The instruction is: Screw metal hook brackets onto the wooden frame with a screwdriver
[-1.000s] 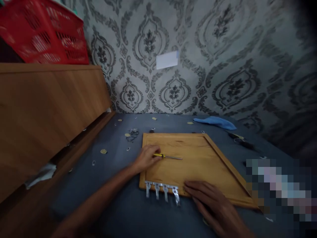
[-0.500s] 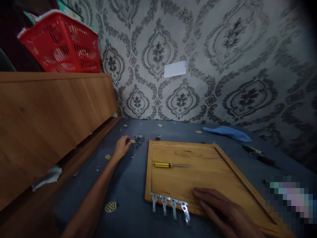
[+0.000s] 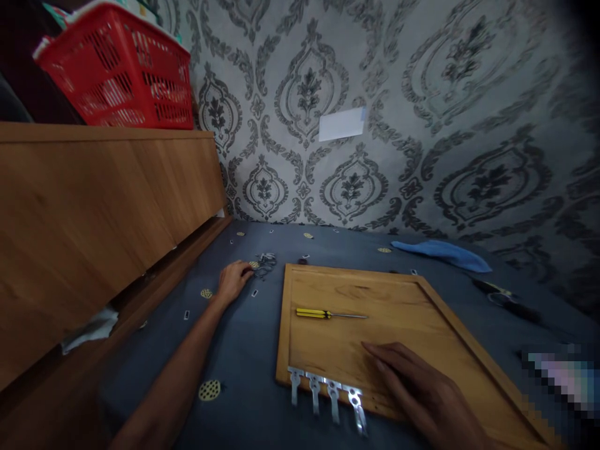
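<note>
A wooden panel [image 3: 412, 312] lies flat on the blue-grey cloth. A yellow-handled screwdriver [image 3: 328, 314] rests on it, untouched. Several metal brackets [image 3: 328, 395] stick out from the panel's near edge. My right hand [image 3: 417, 390] lies flat on the panel near those brackets, fingers stretched out, holding nothing. My left hand [image 3: 234, 279] reaches out to the left of the panel, fingers curled at a small pile of metal hardware [image 3: 265, 264]; what the fingers hold is not clear.
A long wooden board [image 3: 94, 206] stands along the left, with a red basket [image 3: 122, 72] on top. Patterned wallpaper rises behind. A blue cloth [image 3: 440, 251] and scissors [image 3: 506, 299] lie at the right. Small yellow discs [image 3: 209, 390] and screws are scattered about.
My left hand let go of the screwdriver on the panel and moved left to the hardware pile. The right hand stayed on the panel. The view shifted slightly.
</note>
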Demonstrator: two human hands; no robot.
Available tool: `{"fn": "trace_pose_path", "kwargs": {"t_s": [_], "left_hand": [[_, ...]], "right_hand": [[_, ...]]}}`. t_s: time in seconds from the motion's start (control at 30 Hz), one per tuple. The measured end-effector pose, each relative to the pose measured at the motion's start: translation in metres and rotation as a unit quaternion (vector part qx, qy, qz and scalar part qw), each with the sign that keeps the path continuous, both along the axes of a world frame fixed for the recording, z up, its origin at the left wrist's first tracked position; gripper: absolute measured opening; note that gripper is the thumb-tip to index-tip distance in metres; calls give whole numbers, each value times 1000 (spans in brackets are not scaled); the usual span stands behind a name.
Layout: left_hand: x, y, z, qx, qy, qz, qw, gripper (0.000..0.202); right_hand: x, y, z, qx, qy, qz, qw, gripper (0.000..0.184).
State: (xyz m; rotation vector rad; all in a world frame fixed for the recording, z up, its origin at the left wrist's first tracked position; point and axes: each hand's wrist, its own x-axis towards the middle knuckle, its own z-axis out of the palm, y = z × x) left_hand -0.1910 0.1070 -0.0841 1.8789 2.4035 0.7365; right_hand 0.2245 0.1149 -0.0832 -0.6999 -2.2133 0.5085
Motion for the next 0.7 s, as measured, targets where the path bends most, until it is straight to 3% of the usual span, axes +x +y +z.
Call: {"fn": "trace_pose_path", "kwargs": {"t_s": [0.27,0.4,0.57,0.7], "left_hand": [[4,0,0,-9,24,6,1000,33],[5,0,-1,-10,30,7,999,33],[7,-1,-2,-2,34,3,999,32],[7,-1,-6,4,35,-4,999,32]], "right_hand": [[1,-3,-2,25,2,4,1000,31],[-15,10,19,78,-27,47,996,30],[-97,51,49,96,-158,103,977,32],[-181,84,43,87,-241,107,961,15]]}}
